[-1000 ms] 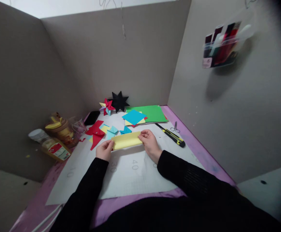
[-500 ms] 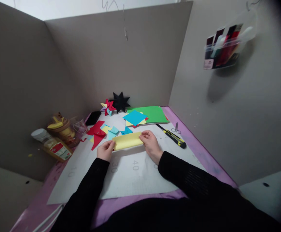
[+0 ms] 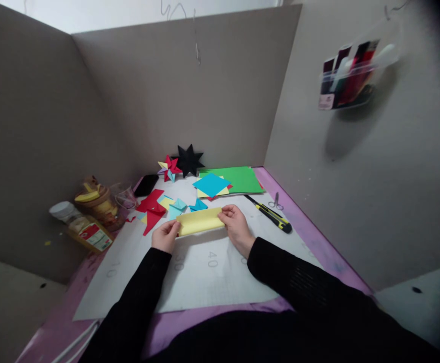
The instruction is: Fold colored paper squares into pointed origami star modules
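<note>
A sheet of yellow paper [image 3: 200, 222], bent lengthwise into a long strip, is held between my two hands above the white mat [image 3: 197, 282]. My left hand [image 3: 164, 237] pinches its left end between thumb and fingers. At the right end, my right hand [image 3: 236, 225] grips the strip with thumb on top. Just beyond the paper lie a folded light-blue piece [image 3: 177, 207], a folded blue piece [image 3: 198, 204] and a folded red piece [image 3: 154, 217]. Whether the strip has a sharp crease I cannot tell.
Green sheets [image 3: 242, 179] with a blue square [image 3: 211, 184] on top lie at the back. A utility knife [image 3: 273, 217] and scissors [image 3: 276, 202] rest on the right. Leftward stand a glue bottle [image 3: 87, 229], a pot [image 3: 99, 201] and a phone [image 3: 146, 185]. Paper stars [image 3: 188, 160] lean at the rear panel.
</note>
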Motion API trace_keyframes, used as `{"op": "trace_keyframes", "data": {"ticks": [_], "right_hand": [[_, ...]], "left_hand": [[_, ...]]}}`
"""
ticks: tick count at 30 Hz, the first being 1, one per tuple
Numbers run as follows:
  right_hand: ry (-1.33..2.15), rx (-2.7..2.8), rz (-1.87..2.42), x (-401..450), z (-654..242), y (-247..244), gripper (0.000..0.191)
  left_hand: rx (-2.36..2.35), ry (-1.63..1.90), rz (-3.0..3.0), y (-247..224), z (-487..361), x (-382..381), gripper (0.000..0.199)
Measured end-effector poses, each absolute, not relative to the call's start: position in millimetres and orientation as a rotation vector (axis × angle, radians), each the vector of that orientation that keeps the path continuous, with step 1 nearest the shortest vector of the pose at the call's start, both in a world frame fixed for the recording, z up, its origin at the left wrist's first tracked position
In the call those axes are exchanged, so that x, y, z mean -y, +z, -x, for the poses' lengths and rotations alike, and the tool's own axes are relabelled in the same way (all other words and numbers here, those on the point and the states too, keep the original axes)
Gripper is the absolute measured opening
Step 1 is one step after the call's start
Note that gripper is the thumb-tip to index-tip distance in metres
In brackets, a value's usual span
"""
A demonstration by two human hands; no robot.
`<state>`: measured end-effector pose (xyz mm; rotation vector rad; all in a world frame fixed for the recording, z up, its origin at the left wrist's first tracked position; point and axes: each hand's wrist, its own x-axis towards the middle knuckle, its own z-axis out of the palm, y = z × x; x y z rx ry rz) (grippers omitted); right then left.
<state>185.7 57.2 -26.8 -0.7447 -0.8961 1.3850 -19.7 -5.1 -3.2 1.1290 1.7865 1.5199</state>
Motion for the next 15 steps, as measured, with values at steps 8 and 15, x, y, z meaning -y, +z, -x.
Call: {"op": "trace_keyframes", "data": {"ticks": [8, 15], "right_hand": [[1.383, 0.894, 0.74, -58.1, -185.9, -28.5, 0.029], [1.374, 0.908, 0.762, -58.2, -185.7, -28.3, 0.029]], "left_hand": [[-1.792, 1.524, -1.149, -2.4, 19.3, 5.3, 0.04], [-1.799, 1.537, -1.151, -2.0, 18.7, 5.8, 0.038]]}}
